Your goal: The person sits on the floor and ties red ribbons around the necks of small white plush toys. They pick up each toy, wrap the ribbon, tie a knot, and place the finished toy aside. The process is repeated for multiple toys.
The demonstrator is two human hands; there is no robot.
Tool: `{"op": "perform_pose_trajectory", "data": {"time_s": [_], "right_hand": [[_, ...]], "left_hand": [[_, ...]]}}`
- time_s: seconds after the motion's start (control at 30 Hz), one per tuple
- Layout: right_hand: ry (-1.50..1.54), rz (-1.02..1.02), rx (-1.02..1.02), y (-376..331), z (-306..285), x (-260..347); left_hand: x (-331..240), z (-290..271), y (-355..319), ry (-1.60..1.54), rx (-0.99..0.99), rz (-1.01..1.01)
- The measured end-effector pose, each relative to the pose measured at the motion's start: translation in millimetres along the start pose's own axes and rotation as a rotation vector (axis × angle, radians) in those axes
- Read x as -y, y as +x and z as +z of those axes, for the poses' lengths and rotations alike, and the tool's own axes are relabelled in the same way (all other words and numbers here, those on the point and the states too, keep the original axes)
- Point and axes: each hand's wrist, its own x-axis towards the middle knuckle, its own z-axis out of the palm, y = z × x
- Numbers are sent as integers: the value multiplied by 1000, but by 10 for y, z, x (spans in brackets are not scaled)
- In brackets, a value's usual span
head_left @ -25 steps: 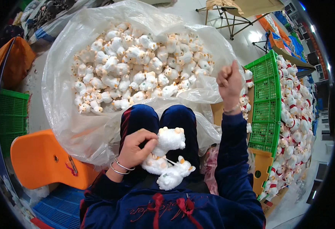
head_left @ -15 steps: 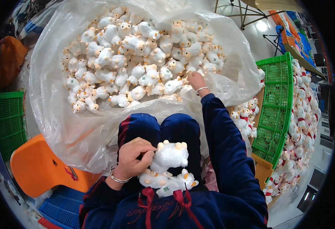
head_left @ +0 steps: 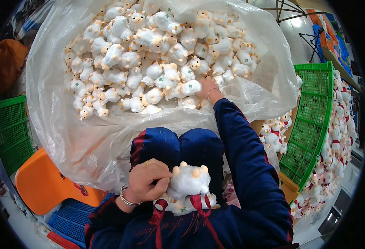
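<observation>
Reach runs fwd and slightly left of the person's midline: right hand (head_left: 207,88) is stretched out into the clear plastic bag (head_left: 62,124), resting on the near edge of the heap of white plush sheep (head_left: 149,62). Fingers are buried among the toys, so can't tell if they are closed on one or just touching. Nearest sheep lie right at the fingertips, rest of the pile spreads away and to the left of it. Left hand (head_left: 147,182) is far back, at the lap, fingers pinched together on the side of a single plush sheep (head_left: 188,180) that sits upright on the knees w/ a few more toys under it. So right hand is the one near the pile; left is well apart from it. Green crate (head_left: 311,120) w/ more sheep stands to the right.
</observation>
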Motion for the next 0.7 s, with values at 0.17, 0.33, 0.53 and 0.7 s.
{"op": "perform_pose_trajectory", "data": {"time_s": [0.17, 0.33, 0.53, 0.7], "right_hand": [[683, -41, -137, -555, -725, 10], [1046, -84, 17, -1670, -1604, 392], [1137, -275, 55, -2901, -1985, 808], [1436, -271, 126, -3645, -1825, 917]], "left_hand": [[-30, 57, -5, -23, -34, -61], [-177, 188, 143, -105, -134, -123], [-598, 356, 562, 548, 161, 309], [-764, 401, 326, 547, 134, 434]]}}
